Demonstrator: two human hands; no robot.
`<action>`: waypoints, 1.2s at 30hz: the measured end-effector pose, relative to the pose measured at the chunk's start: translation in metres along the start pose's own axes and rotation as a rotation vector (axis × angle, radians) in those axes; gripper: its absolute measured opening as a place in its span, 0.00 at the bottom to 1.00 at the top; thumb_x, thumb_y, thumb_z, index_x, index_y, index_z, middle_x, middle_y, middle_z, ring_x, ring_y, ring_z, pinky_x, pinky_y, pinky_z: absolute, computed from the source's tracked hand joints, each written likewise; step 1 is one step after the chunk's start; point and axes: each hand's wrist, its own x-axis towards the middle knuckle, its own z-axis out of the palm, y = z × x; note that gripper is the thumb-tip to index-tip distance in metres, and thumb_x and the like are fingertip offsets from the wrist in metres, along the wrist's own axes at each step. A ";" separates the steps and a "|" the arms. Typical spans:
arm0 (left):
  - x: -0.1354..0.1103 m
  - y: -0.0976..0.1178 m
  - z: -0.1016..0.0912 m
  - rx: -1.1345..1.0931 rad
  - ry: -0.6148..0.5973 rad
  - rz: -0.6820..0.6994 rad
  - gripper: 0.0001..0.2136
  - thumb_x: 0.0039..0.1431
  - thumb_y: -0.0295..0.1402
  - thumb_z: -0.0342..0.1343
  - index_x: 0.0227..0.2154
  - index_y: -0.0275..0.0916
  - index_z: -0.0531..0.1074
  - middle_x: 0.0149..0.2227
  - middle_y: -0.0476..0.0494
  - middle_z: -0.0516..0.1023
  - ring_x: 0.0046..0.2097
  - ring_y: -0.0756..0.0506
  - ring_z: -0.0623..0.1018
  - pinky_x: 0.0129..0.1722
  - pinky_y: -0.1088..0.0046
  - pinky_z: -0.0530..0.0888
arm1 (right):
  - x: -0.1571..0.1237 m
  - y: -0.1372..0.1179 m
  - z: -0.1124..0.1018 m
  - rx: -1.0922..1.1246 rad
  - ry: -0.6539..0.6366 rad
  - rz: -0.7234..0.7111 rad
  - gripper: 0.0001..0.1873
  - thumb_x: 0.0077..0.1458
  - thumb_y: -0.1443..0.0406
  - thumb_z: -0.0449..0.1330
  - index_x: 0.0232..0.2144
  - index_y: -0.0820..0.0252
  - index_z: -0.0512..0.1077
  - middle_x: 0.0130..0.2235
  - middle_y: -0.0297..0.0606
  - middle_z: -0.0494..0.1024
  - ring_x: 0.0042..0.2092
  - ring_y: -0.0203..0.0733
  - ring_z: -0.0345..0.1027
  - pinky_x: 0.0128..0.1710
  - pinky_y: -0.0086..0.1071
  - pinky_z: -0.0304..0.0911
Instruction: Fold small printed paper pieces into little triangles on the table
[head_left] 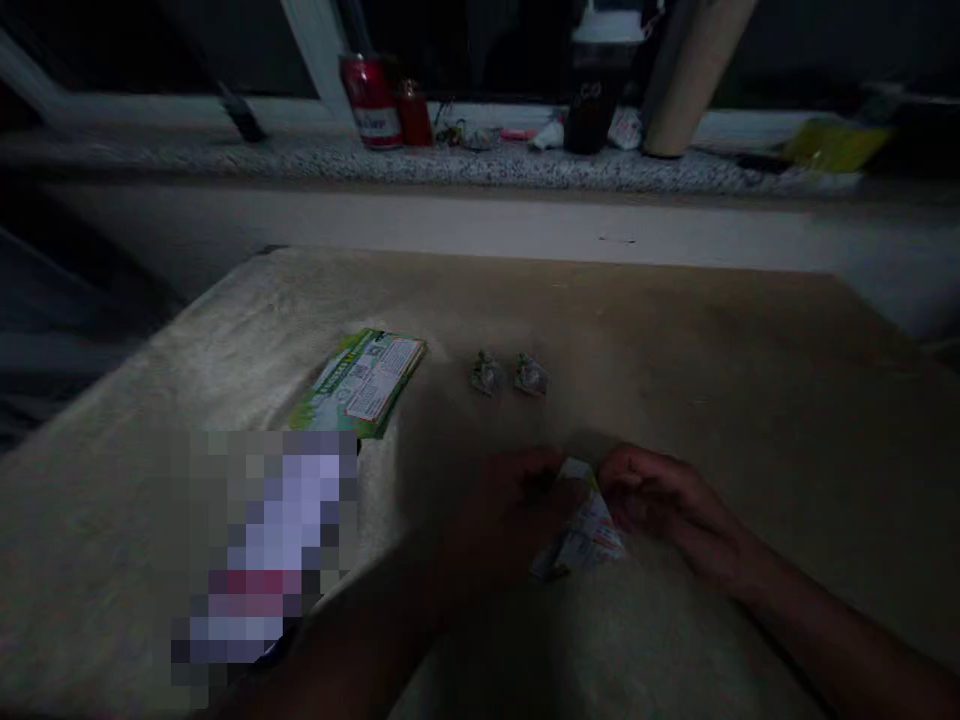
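Note:
In the dim light my left hand (510, 510) grips a folded printed paper (589, 535), light-coloured with small print and a touch of green. Just right of the paper is my right hand (667, 505), its fingers curled in with the fingertips close to the paper's edge. Whether they touch it or pinch something small, I cannot make out. Beyond my hands, two small clear-wrapped pieces, a left one (487, 374) and a right one (531, 375), lie side by side. A green printed card or leaflet (360, 385), perhaps several stacked, lies to the left.
A pixelated lilac object (289, 530) lies near my left forearm on the tan table (712, 350). Behind the table, a speckled sill (300, 155) bears a red can (371, 105), an orange-red jar (413, 115), a dark cup (592, 100), a tan cylinder (694, 75) and a yellow item (836, 145).

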 end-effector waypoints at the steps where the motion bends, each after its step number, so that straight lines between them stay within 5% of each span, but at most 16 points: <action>1: 0.001 0.001 0.001 -0.014 0.031 0.002 0.15 0.58 0.44 0.63 0.30 0.35 0.76 0.26 0.49 0.74 0.27 0.51 0.71 0.26 0.77 0.67 | 0.000 0.002 0.000 -0.031 -0.005 0.013 0.17 0.67 0.50 0.58 0.36 0.57 0.71 0.29 0.32 0.70 0.31 0.36 0.63 0.29 0.28 0.58; 6: 0.005 0.005 0.002 -0.073 0.168 0.021 0.14 0.56 0.43 0.65 0.30 0.36 0.77 0.26 0.49 0.76 0.27 0.50 0.74 0.27 0.76 0.70 | 0.000 0.011 0.002 -0.071 0.025 0.063 0.10 0.66 0.57 0.61 0.39 0.57 0.72 0.29 0.34 0.75 0.28 0.36 0.65 0.26 0.28 0.58; 14: 0.007 0.000 -0.003 -0.076 0.153 0.063 0.12 0.56 0.39 0.65 0.38 0.37 0.77 0.34 0.45 0.82 0.35 0.46 0.79 0.37 0.70 0.76 | 0.006 0.012 -0.002 0.103 0.358 0.010 0.10 0.60 0.61 0.69 0.42 0.54 0.74 0.28 0.31 0.80 0.29 0.35 0.74 0.30 0.26 0.69; 17: 0.001 0.003 -0.011 0.138 0.132 0.164 0.17 0.55 0.32 0.63 0.49 0.39 0.74 0.44 0.42 0.81 0.44 0.42 0.80 0.44 0.64 0.77 | 0.007 0.011 -0.009 0.087 0.326 -0.002 0.09 0.61 0.62 0.68 0.41 0.55 0.73 0.29 0.31 0.79 0.28 0.34 0.73 0.29 0.26 0.68; 20: -0.009 0.010 -0.018 0.595 0.100 0.315 0.27 0.51 0.24 0.62 0.56 0.41 0.69 0.54 0.40 0.76 0.55 0.39 0.75 0.57 0.57 0.72 | 0.006 0.010 -0.014 -0.068 0.242 -0.002 0.05 0.64 0.63 0.65 0.39 0.56 0.72 0.30 0.32 0.78 0.30 0.35 0.72 0.30 0.27 0.68; 24: -0.015 0.013 -0.022 0.973 0.008 0.476 0.24 0.56 0.22 0.60 0.56 0.41 0.70 0.56 0.40 0.74 0.58 0.39 0.72 0.61 0.56 0.68 | 0.006 0.010 -0.017 -0.347 0.131 -0.018 0.03 0.66 0.64 0.60 0.38 0.56 0.70 0.31 0.32 0.74 0.32 0.36 0.70 0.30 0.28 0.65; 31: -0.010 0.009 -0.020 1.149 -0.095 0.505 0.12 0.58 0.25 0.63 0.45 0.37 0.76 0.49 0.42 0.79 0.51 0.41 0.75 0.56 0.61 0.69 | 0.014 0.015 -0.021 -0.831 0.090 -0.197 0.05 0.65 0.65 0.61 0.44 0.55 0.70 0.40 0.38 0.78 0.43 0.44 0.73 0.46 0.40 0.65; 36: -0.009 0.006 -0.023 1.158 -0.015 0.489 0.12 0.57 0.25 0.63 0.44 0.37 0.76 0.46 0.42 0.78 0.48 0.41 0.75 0.54 0.60 0.70 | 0.009 0.008 -0.024 -0.864 0.081 -0.264 0.08 0.63 0.64 0.65 0.43 0.55 0.71 0.40 0.38 0.80 0.44 0.46 0.73 0.49 0.42 0.63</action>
